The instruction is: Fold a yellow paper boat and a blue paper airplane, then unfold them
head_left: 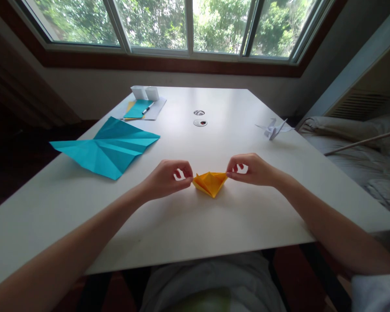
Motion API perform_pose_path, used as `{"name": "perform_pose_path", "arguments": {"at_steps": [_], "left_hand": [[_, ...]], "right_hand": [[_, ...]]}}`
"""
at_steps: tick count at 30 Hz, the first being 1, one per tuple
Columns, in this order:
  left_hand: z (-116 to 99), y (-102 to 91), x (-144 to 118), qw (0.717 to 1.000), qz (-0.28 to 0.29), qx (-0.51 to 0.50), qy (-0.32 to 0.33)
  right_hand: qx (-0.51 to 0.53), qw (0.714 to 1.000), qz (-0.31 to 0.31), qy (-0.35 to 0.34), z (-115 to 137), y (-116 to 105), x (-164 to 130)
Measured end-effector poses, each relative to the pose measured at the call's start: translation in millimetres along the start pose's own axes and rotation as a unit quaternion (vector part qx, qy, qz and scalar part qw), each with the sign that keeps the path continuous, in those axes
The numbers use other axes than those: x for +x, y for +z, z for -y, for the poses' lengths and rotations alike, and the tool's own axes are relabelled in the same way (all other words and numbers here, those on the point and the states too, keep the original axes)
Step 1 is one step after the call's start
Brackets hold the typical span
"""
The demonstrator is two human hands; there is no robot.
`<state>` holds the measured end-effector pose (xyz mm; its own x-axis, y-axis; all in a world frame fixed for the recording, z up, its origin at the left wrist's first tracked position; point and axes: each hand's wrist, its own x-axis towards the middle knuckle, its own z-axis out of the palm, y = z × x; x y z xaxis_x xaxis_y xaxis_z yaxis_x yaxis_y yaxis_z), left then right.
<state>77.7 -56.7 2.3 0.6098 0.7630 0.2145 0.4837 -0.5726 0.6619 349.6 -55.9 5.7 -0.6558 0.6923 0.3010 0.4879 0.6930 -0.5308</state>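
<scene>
A small folded orange paper piece sits at the middle of the white table. My left hand pinches its left corner between thumb and fingers. My right hand pinches its right corner the same way. The paper is spread between the two hands, its pointed end toward me, just touching or slightly above the tabletop.
A large creased teal paper sheet lies at the left. Far left stand two small white cups, with teal and white sheets and a pen. A white paper crane rests at the right. Two round holes sit mid-table. Bedding lies right.
</scene>
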Motion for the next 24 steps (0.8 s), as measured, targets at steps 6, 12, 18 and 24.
{"name": "perform_pose_path", "arguments": {"at_steps": [6,12,18,24], "left_hand": [[-1.3,-0.2,-1.1,1.000,0.002,0.017,0.016],[-6.7,6.0,-3.6,0.993,-0.039,0.082,0.072],[-2.6,11.2,0.3,0.988,-0.105,0.112,0.032],[0.0,13.1,-2.8,0.959,-0.136,0.223,0.114]], "right_hand": [[-0.026,0.999,0.002,-0.027,1.7,1.5,1.1],[-0.036,0.996,0.004,-0.079,9.4,9.3,4.9],[0.039,0.994,0.056,-0.083,14.9,12.5,4.3],[0.049,0.992,0.066,-0.092,18.0,24.0,5.4]]}}
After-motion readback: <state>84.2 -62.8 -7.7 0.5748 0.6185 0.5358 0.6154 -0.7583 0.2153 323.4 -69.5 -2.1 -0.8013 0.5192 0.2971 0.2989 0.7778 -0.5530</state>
